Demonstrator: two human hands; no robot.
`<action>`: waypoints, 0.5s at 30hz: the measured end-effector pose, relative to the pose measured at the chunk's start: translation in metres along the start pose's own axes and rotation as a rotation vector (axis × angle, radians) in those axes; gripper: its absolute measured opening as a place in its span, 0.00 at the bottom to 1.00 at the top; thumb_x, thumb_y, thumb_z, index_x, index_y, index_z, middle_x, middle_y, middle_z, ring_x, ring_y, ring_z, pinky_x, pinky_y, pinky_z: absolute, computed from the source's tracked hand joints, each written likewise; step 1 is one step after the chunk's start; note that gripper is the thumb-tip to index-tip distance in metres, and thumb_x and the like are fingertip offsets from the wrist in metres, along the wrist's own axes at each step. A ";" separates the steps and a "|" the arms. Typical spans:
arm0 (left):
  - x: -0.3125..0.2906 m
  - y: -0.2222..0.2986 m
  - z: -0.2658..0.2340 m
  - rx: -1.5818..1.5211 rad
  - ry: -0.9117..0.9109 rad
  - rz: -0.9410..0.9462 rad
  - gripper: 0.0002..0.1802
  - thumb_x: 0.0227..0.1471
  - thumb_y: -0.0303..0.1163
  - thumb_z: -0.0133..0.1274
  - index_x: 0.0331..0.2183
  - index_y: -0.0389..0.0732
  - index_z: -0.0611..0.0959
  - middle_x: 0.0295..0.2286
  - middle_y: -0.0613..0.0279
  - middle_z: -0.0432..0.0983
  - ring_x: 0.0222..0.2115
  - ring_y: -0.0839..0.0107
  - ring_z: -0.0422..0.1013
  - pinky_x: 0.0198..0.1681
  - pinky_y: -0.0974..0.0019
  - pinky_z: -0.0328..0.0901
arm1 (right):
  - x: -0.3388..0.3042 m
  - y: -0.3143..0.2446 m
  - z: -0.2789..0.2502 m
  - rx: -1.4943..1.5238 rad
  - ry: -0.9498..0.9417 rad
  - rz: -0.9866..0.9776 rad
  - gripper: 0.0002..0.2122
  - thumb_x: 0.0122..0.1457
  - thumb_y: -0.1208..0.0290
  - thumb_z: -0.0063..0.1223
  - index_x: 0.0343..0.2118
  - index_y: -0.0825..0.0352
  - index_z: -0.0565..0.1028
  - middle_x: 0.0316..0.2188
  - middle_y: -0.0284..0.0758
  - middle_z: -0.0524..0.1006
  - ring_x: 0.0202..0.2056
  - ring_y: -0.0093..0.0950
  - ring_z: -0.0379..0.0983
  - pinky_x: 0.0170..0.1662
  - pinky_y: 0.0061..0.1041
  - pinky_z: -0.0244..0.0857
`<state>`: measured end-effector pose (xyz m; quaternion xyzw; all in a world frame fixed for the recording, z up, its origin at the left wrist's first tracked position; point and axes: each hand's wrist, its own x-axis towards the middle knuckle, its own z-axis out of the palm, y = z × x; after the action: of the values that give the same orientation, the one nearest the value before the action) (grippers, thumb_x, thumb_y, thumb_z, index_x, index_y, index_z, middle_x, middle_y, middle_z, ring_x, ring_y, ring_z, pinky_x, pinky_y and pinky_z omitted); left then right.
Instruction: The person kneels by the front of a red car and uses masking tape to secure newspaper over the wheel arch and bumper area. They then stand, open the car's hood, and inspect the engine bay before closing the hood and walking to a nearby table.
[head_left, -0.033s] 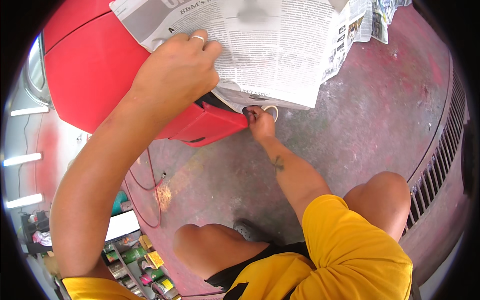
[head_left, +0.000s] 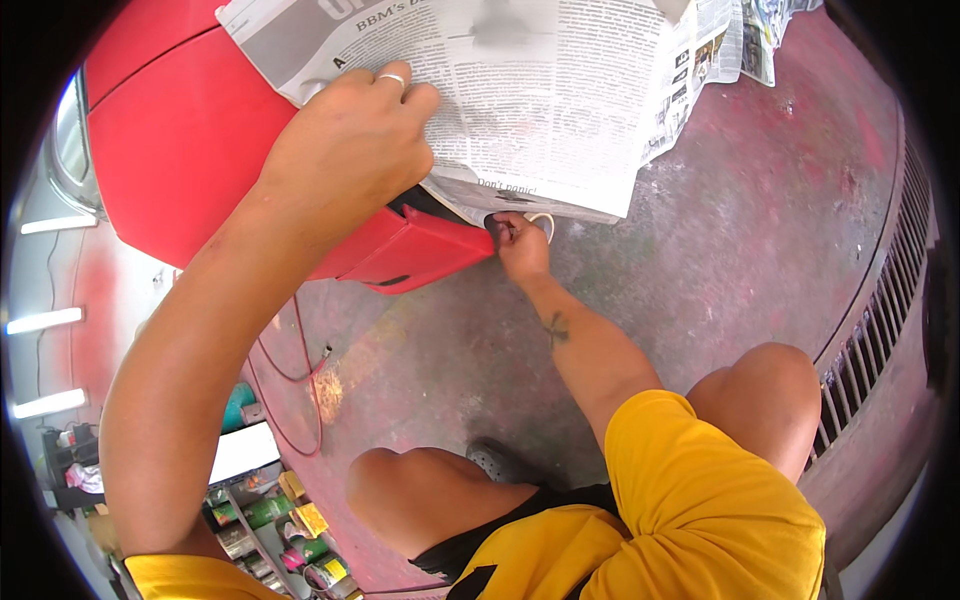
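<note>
My left hand (head_left: 355, 130), a ring on one finger, lies closed over the edge of a newspaper sheet (head_left: 540, 110) draped across a red car body panel (head_left: 190, 130). Its fingertips are hidden beneath the curled fingers. Lower and to the right, my right hand (head_left: 522, 248) is pinched at the corner of a red bumper-like part (head_left: 430, 250). A pale ring, looking like a roll of masking tape (head_left: 549, 224), shows partly behind that hand. Between the two hands, a pale strip (head_left: 455, 205) runs along the paper's lower edge, beside a dark gap in the red part.
More crumpled newspaper (head_left: 755, 45) hangs at the upper right. A red hose (head_left: 318, 410) loops over the stained floor (head_left: 720, 240). Cans and bottles (head_left: 268, 510) fill a shelf at lower left. A floor grating (head_left: 860, 350) curves along the right. My bent knees are close below.
</note>
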<state>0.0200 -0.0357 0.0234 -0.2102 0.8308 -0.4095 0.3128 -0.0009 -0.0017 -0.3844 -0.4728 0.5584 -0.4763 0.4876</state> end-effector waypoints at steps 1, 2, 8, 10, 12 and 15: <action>0.003 -0.001 -0.001 0.022 0.013 0.006 0.02 0.39 0.29 0.64 0.19 0.47 0.86 0.33 0.68 0.74 0.41 0.68 0.74 0.41 0.67 0.73 | 0.001 0.008 0.002 0.135 0.003 -0.001 0.09 0.64 0.73 0.62 0.45 0.63 0.86 0.24 0.35 0.82 0.26 0.25 0.76 0.32 0.28 0.69; 0.007 -0.002 -0.002 0.044 0.027 0.013 0.01 0.39 0.30 0.65 0.20 0.48 0.88 0.32 0.69 0.75 0.41 0.69 0.75 0.41 0.68 0.72 | 0.003 0.017 0.003 0.270 0.007 -0.004 0.09 0.65 0.73 0.62 0.46 0.64 0.86 0.22 0.31 0.81 0.24 0.21 0.73 0.30 0.26 0.67; 0.003 0.002 -0.002 0.022 -0.002 0.001 0.01 0.39 0.29 0.65 0.20 0.46 0.88 0.33 0.67 0.74 0.42 0.67 0.74 0.44 0.67 0.73 | -0.008 -0.007 0.005 0.368 -0.055 0.067 0.09 0.66 0.71 0.64 0.46 0.66 0.86 0.21 0.23 0.74 0.22 0.14 0.59 0.26 0.20 0.56; 0.002 0.003 -0.003 0.006 -0.039 0.001 0.02 0.41 0.27 0.62 0.20 0.44 0.85 0.35 0.66 0.74 0.42 0.66 0.74 0.44 0.66 0.74 | -0.007 -0.014 0.006 0.319 -0.057 0.072 0.09 0.66 0.71 0.64 0.46 0.66 0.86 0.20 0.24 0.74 0.23 0.14 0.61 0.26 0.21 0.57; 0.001 0.003 -0.003 0.016 -0.031 0.010 0.03 0.42 0.27 0.62 0.20 0.44 0.84 0.35 0.66 0.74 0.42 0.66 0.73 0.43 0.66 0.73 | -0.005 -0.019 0.007 0.231 -0.003 0.028 0.09 0.66 0.71 0.64 0.45 0.66 0.86 0.21 0.24 0.74 0.23 0.14 0.62 0.27 0.22 0.58; -0.002 0.006 0.000 0.045 0.016 0.039 0.04 0.43 0.30 0.63 0.19 0.47 0.85 0.33 0.68 0.73 0.42 0.67 0.72 0.42 0.68 0.70 | -0.003 -0.021 0.008 0.091 0.058 -0.030 0.09 0.66 0.70 0.64 0.46 0.66 0.86 0.21 0.25 0.75 0.23 0.15 0.63 0.27 0.23 0.59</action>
<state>0.0209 -0.0305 0.0192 -0.1832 0.8278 -0.4238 0.3187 0.0086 -0.0017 -0.3635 -0.4443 0.5429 -0.5221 0.4850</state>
